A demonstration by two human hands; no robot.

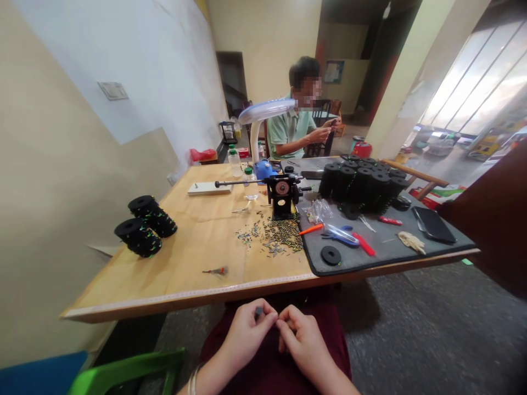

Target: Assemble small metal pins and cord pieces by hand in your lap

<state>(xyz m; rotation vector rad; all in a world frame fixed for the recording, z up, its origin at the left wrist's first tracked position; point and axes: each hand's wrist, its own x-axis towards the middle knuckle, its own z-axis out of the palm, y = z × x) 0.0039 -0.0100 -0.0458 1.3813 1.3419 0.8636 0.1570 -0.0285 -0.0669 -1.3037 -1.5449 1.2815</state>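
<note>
My left hand [252, 328] is closed above my lap, just off the table's front edge. A small dark grey piece [259, 311] shows between its curled fingers; its kind is too small to tell. My right hand [302, 334] is closed in a pinch, its thumb and fingertip meeting the fingertips of my left hand. Whatever lies between the pinched tips is hidden or too fine to make out. Nearest on the wooden table [164, 274] are a small orange-tipped tool [216, 271] and a scattered heap of tiny metallic pieces [284, 233] with small coloured beads [244, 237].
A black hand-crank winder [282, 189] stands behind the heap, beside a lamp [263, 112]. Black foam spools stand at left [138, 236] and right [362, 181]. Pliers [340, 235] and a phone [433, 224] lie on a grey mat [391, 249]. Another person [290, 129] sits opposite.
</note>
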